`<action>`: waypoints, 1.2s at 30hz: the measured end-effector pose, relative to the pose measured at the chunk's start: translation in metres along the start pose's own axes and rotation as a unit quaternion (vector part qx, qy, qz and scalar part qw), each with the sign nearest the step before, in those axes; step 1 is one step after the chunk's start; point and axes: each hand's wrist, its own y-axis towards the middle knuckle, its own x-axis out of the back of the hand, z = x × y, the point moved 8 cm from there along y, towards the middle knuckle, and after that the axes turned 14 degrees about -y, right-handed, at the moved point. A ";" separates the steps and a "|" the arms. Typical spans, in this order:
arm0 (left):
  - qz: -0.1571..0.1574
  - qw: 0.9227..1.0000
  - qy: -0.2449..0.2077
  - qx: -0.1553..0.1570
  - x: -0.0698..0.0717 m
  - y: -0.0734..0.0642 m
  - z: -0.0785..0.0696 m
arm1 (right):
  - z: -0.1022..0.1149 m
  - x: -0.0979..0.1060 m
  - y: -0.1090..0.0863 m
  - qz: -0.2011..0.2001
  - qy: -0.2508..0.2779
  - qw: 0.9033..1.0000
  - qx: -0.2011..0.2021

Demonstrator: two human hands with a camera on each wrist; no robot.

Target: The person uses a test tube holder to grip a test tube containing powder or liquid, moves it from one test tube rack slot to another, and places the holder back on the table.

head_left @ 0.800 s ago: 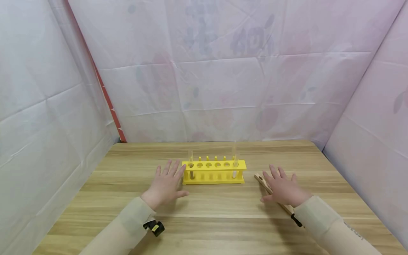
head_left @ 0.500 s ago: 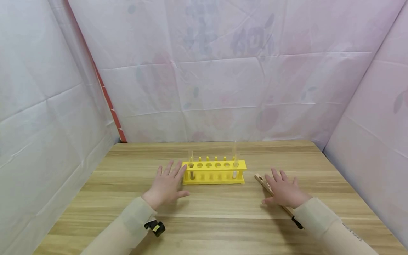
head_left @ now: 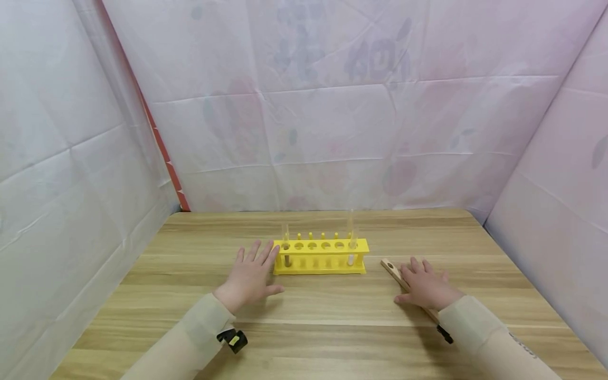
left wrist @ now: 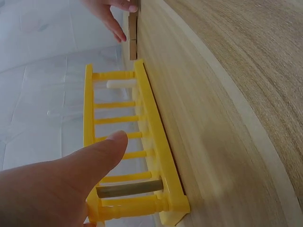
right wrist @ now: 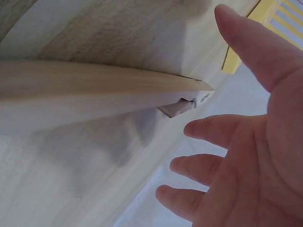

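A yellow test tube rack [head_left: 319, 271] stands upright on the table. Its left end hole holds a test tube with dark contents [head_left: 287, 259], and its right end hole one with white contents [head_left: 351, 258]. My left hand [head_left: 250, 277] is spread at the rack's left end, fingertips overlapping its corner in the head view. In the left wrist view its thumb [left wrist: 102, 158] points across the rack's front. A wooden test tube holder [head_left: 392, 270] lies slantwise to the right. Spread over it, my right hand [head_left: 427, 287] hides its middle; the right wrist view shows the holder's notched end [right wrist: 191, 97] beyond bare fingers.
A wood-grain table [head_left: 323, 338] bears everything. Pale printed cloth walls [head_left: 332, 132] enclose its back and both sides. A red strip [head_left: 161, 145] runs down the back left corner. A black wrist strap piece [head_left: 233, 339] hangs below the left sleeve.
My right hand has come down and slightly toward me over the wooden test tube holder. My left hand stays nearly still beside the rack.
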 end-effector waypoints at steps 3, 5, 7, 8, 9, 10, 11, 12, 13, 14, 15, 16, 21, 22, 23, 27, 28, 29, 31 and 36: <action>0.000 1.000 -0.003 0.000 -0.001 0.000 0.000 | -0.002 -0.001 0.003 -0.001 -0.003 1.000 -0.008; 0.001 1.000 0.001 -0.001 -0.002 0.001 0.000 | -0.003 -0.002 0.005 -0.003 -0.003 1.000 -0.013; 0.001 1.000 0.002 -0.001 -0.002 0.001 0.000 | -0.003 -0.003 0.006 -0.003 -0.005 1.000 -0.015; 0.002 1.000 0.004 0.000 -0.003 0.001 0.000 | -0.003 -0.003 0.007 -0.003 -0.006 1.000 -0.014; 0.003 1.000 0.005 0.000 -0.003 0.001 0.000 | -0.003 -0.004 0.007 -0.002 -0.003 1.000 -0.014; 0.003 1.000 0.004 0.000 -0.003 0.001 0.000 | -0.003 -0.005 0.007 -0.003 -0.001 1.000 -0.013; 0.003 1.000 0.002 0.001 -0.003 0.001 0.000 | -0.003 -0.006 0.008 -0.005 0.003 1.000 -0.012; 0.003 1.000 0.002 0.001 -0.004 0.002 0.001 | -0.003 -0.006 0.008 -0.008 0.006 1.000 -0.011; 0.003 1.000 0.003 0.001 -0.004 0.002 0.001 | -0.002 -0.006 0.008 -0.012 0.009 1.000 -0.011; 0.003 1.000 0.004 0.001 -0.004 0.002 0.001 | -0.002 -0.006 0.008 -0.015 0.013 1.000 -0.012; 0.002 1.000 0.003 0.001 -0.004 0.002 0.001 | -0.003 -0.006 0.007 -0.018 0.018 1.000 -0.015; 0.002 1.000 0.004 0.000 -0.004 0.002 0.001 | -0.002 -0.005 0.007 -0.021 0.019 0.999 -0.017; 0.003 1.000 0.009 -0.001 -0.005 0.003 0.001 | -0.002 -0.004 0.009 -0.023 -0.002 0.999 -0.038; 0.003 1.000 0.011 -0.002 -0.006 0.004 0.002 | -0.001 -0.004 0.009 -0.022 -0.010 0.999 -0.041; 0.004 1.000 0.013 -0.002 -0.006 0.004 0.002 | 0.000 -0.004 0.010 -0.021 -0.018 0.999 -0.044; 0.006 1.000 0.020 -0.003 -0.006 0.005 0.002 | 0.003 -0.002 0.013 -0.024 -0.047 0.998 -0.046; 0.006 1.000 0.021 -0.002 -0.006 0.005 0.002 | 0.004 -0.002 0.014 -0.024 -0.052 0.997 -0.045; 0.007 1.000 0.022 -0.002 -0.007 0.005 0.002 | 0.005 -0.002 0.015 -0.025 -0.057 0.997 -0.044; 0.007 1.000 0.021 -0.001 -0.007 0.005 0.002 | 0.006 -0.002 0.015 -0.029 -0.066 0.997 -0.041; 0.011 1.000 0.021 0.000 -0.008 0.006 0.002 | 0.005 -0.002 0.014 -0.049 -0.063 0.996 -0.031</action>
